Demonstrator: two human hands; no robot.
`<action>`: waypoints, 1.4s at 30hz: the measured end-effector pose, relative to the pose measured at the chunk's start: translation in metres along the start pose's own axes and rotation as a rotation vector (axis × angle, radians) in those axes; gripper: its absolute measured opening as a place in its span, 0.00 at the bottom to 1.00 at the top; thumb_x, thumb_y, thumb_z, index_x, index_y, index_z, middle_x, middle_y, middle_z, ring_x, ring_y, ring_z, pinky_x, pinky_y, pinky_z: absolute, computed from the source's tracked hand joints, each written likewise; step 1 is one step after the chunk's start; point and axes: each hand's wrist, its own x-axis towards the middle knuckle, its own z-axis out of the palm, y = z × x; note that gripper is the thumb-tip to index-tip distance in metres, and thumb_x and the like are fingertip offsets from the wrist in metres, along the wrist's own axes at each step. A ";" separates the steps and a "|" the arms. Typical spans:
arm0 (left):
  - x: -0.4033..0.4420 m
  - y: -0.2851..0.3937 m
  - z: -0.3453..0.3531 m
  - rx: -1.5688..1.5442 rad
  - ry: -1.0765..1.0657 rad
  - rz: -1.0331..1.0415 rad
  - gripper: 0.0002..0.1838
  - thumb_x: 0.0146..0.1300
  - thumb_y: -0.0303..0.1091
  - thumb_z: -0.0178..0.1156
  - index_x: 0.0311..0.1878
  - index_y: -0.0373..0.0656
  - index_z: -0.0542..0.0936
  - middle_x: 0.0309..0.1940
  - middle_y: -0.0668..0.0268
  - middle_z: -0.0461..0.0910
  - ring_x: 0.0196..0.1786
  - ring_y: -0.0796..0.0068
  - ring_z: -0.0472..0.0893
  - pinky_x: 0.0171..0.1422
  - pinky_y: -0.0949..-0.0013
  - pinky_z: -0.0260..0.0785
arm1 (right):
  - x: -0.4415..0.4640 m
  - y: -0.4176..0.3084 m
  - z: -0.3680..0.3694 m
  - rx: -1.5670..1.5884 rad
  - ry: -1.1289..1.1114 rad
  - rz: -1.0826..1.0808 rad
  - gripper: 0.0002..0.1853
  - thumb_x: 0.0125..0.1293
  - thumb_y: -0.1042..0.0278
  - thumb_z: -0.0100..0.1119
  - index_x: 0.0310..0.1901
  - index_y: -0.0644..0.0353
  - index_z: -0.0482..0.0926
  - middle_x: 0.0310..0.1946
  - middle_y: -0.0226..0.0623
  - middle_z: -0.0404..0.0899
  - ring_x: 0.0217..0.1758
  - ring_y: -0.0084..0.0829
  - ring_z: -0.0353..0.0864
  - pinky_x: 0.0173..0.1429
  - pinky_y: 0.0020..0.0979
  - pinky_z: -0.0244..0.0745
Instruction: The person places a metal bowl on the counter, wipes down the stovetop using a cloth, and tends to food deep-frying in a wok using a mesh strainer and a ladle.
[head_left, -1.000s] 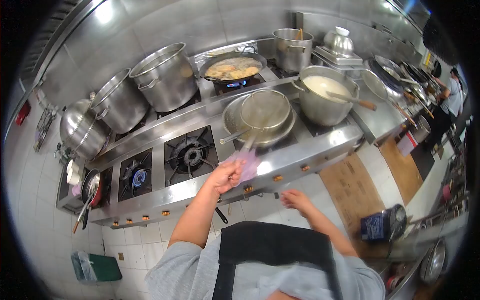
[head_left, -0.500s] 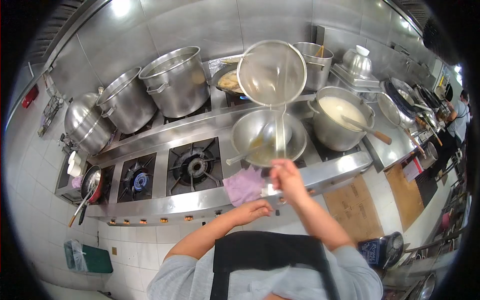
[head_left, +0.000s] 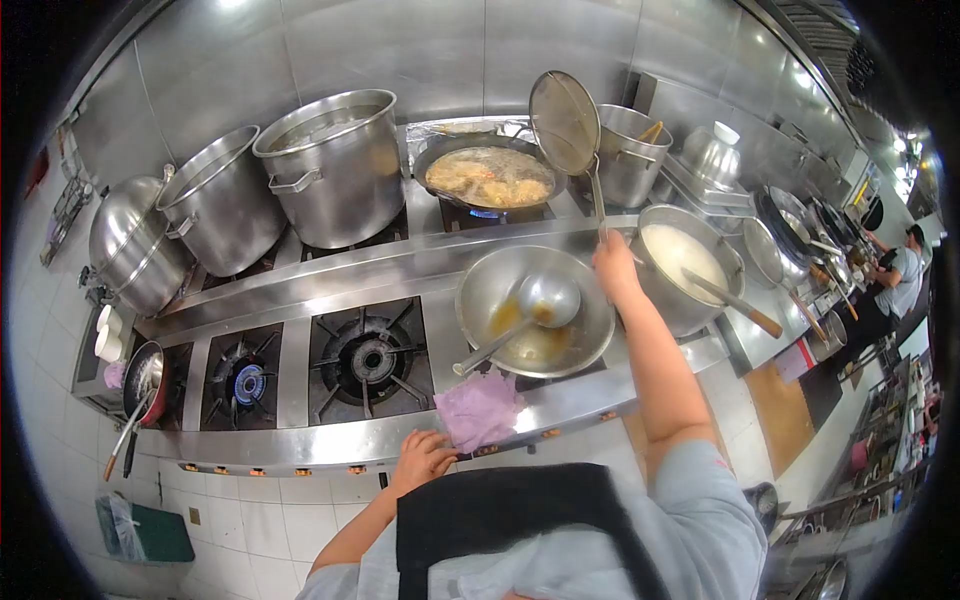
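My right hand (head_left: 614, 266) grips the long metal handle of a round mesh strainer (head_left: 565, 122). The strainer is raised and tilted on edge, just right of a dark wok (head_left: 430, 165) in which pale golden food (head_left: 490, 178) bubbles in liquid over a blue flame. Below that wok, a steel bowl-shaped pan (head_left: 590, 340) holds a ladle (head_left: 548, 299) and a little yellowish liquid. By the stove's front edge, my left hand (head_left: 424, 460) is open, fingers loosely bent, close to a crumpled pink cloth (head_left: 478, 411).
Tall steel pots (head_left: 330, 180) line the back left. A pot of whitish liquid (head_left: 690, 300) with a wooden-handled utensil (head_left: 735, 303) stands right of my arm. The left burner (head_left: 248, 384) is lit, with a small red pan (head_left: 150, 385) beside it. Another person (head_left: 903, 275) stands far right.
My right hand has moved forward and right with the strainer, which has turned from face-on to edge-tilted and uncovered the wok. My left hand has shifted left, below the cloth.
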 end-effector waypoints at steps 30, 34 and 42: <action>0.007 0.004 0.046 0.367 0.028 -0.734 0.32 0.63 0.39 0.49 0.71 0.55 0.56 0.73 0.58 0.47 0.75 0.51 0.44 0.74 0.43 0.32 | 0.177 0.030 0.096 0.091 -0.359 0.154 0.12 0.58 0.78 0.48 0.44 0.62 0.73 0.29 0.49 0.79 0.23 0.45 0.79 0.23 0.44 0.72; -0.006 -0.009 0.040 0.391 0.131 -0.942 0.34 0.62 0.38 0.50 0.72 0.54 0.53 0.73 0.54 0.44 0.74 0.47 0.40 0.73 0.42 0.28 | 0.187 0.031 0.112 0.226 -0.413 0.148 0.12 0.57 0.81 0.47 0.43 0.60 0.71 0.22 0.43 0.76 0.14 0.39 0.75 0.14 0.40 0.65; 0.005 -0.032 0.028 0.270 0.021 -1.246 0.40 0.60 0.43 0.51 0.73 0.60 0.46 0.74 0.58 0.32 0.75 0.49 0.30 0.72 0.41 0.22 | 0.179 0.011 0.117 0.460 -0.482 0.283 0.08 0.62 0.77 0.45 0.43 0.58 0.69 0.20 0.35 0.73 0.13 0.29 0.70 0.13 0.32 0.62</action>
